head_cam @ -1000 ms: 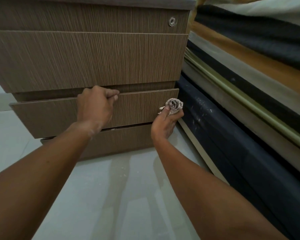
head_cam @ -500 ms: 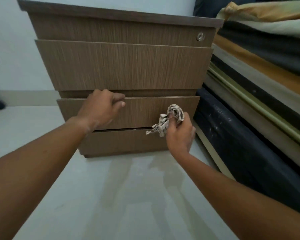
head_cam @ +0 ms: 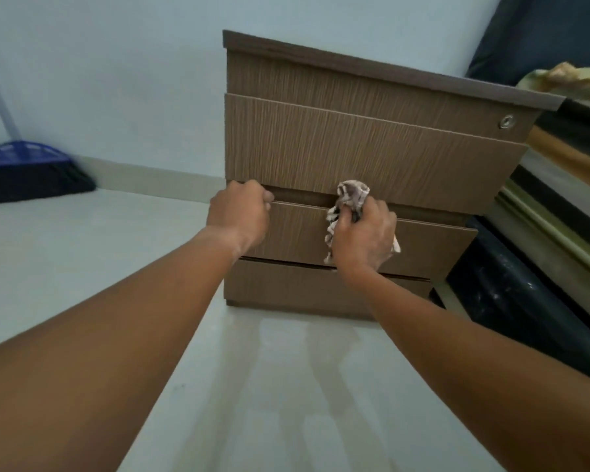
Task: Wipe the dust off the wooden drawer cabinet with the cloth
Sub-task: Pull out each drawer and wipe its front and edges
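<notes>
Both forearms are bare to the frame edge; left hand (head_cam: pixel 241 212) and right hand (head_cam: pixel 365 238) ungloved.

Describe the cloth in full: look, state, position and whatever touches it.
The cloth is a small crumpled rag, pale with darker brownish patterning, seemingly soft fabric. It is bunched in the right hand, with a wad sticking up above the fingers and loose ends hanging below the hand on either side. It is pressed at the top edge of the middle drawer front of the wooden cabinet, right of the left hand, which grips that same edge.
</notes>
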Demonstrator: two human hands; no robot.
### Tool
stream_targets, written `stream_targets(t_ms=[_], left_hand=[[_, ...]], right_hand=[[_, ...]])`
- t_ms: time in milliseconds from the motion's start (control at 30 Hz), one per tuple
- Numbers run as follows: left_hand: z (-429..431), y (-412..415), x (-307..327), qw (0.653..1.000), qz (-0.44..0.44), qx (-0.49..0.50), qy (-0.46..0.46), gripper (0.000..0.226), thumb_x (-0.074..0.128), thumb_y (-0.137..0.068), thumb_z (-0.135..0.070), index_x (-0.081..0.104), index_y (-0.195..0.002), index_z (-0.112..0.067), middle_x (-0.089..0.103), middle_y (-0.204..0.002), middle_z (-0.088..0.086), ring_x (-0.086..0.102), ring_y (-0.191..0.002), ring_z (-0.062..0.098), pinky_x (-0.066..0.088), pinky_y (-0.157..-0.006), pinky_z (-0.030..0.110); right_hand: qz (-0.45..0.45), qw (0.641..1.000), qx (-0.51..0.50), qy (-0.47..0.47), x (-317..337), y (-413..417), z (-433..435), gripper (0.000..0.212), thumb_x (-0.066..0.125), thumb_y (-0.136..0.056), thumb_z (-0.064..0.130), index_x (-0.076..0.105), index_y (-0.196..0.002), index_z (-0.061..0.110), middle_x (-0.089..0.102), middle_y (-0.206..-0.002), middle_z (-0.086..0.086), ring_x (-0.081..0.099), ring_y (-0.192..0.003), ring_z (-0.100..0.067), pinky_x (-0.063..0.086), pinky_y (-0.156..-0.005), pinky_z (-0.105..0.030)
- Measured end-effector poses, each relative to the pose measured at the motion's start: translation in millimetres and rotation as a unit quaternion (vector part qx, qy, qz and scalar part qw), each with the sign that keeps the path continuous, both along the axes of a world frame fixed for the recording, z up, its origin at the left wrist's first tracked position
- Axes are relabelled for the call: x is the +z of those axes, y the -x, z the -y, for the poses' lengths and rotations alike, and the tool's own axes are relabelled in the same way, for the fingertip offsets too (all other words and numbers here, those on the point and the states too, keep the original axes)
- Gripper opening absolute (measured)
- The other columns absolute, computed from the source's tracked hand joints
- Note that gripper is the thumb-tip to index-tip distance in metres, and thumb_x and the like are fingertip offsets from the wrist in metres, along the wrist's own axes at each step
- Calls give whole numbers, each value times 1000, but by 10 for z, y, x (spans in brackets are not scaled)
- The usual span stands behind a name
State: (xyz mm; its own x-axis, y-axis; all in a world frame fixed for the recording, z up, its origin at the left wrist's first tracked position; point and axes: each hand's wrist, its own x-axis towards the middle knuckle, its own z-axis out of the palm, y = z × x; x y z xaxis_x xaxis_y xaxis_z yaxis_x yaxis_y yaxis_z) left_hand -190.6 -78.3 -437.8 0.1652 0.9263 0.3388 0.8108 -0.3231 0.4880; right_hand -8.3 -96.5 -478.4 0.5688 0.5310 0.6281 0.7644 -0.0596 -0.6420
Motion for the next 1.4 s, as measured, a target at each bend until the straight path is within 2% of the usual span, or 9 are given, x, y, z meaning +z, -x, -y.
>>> stream_targets(t_ms=[100, 300, 467, 567, 733, 867, 1067, 1300, 1400], left_hand=[[-100, 50, 27, 999, 48, 11, -12, 28, 51, -101, -19, 76, -115, -23, 74, -110, 7, 67, -102, 31, 53, -92, 37], [-207, 362, 35, 952, 283, 109, -44, 28, 53, -94, -12, 80, -95, -18, 76, -93, -4, 65, -87, 11, 42, -79, 13], [-274, 640, -205, 926, 347, 144, 42, 20, 60, -93, -24, 80, -90, -20, 75, -88, -2, 64, -73, 5, 39, -51, 2], [-276, 619, -325, 946, 305, 100, 50, 23, 59, -93, -30, 81, -97, -22, 78, -95, -3, 70, -91, 14, 53, -77, 20], [-215, 507, -352, 966, 242, 95, -7, 35, 60, -95, -40, 71, -124, -25, 72, -122, 2, 65, -116, 21, 48, -105, 33], [-186, 440, -398, 970, 225, 83, -34, 35, 61, -97, -33, 67, -129, -22, 73, -118, 6, 67, -111, 23, 44, -105, 29], [-156, 434, -490, 983, 144, 66, -88, 40, 50, -101, -35, 59, -138, -23, 76, -106, 13, 69, -103, 30, 50, -93, 38], [-61, 482, -596, 997, 33, 44, -59, 63, 48, -100, -44, 24, -157, -33, 74, -94, 9, 70, -88, 27, 55, -81, 39], [92, 456, -671, 999, 8, 25, -44, 71, 51, -98, -43, 16, -159, -31, 68, -123, 3, 69, -100, 26, 56, -86, 40]], right_hand=[[239, 965, 105, 19, -125, 290, -119, 22, 62, -95, 27, 73, -109, 15, 72, -112, 1, 55, -103, -26, 45, -88, -42], [385, 901, 199, 18, -212, 803, -426, 30, 57, -95, 29, 68, -120, 19, 67, -126, 3, 59, -108, -25, 40, -94, -41], [641, 720, 266, -3, -310, 837, -728, 42, 57, -93, 20, 63, -133, 26, 52, -150, 3, 41, -143, -34, 30, -117, -54], [740, 626, 245, 4, -311, 574, -815, 47, 55, -97, 19, 53, -145, 23, 41, -159, 2, 25, -152, -33, 15, -123, -56], [828, 487, 264, 87, -375, -186, -680, 69, 69, -88, 6, 42, -151, 13, 35, -162, 1, 17, -155, -29, 28, -119, -57], [881, 408, 201, 130, -371, -772, -454, 76, 60, -86, 2, 33, -156, 11, 8, -169, -3, -21, -153, -30, -16, -122, -53], [856, 438, 224, 156, -530, -192, -585, 74, 35, -98, 20, -4, -161, 16, -21, -167, -6, -20, -154, -28, -8, -125, -52], [740, 589, 313, 79, -879, 488, -603, 60, 52, -89, 17, 49, -149, 25, 49, -153, -7, 44, -142, -30, 41, -111, -48], [667, 625, 380, 143, -1148, 167, -509, 74, 47, -92, 0, 25, -159, 21, 15, -169, -4, 25, -150, -35, 46, -106, -55]])
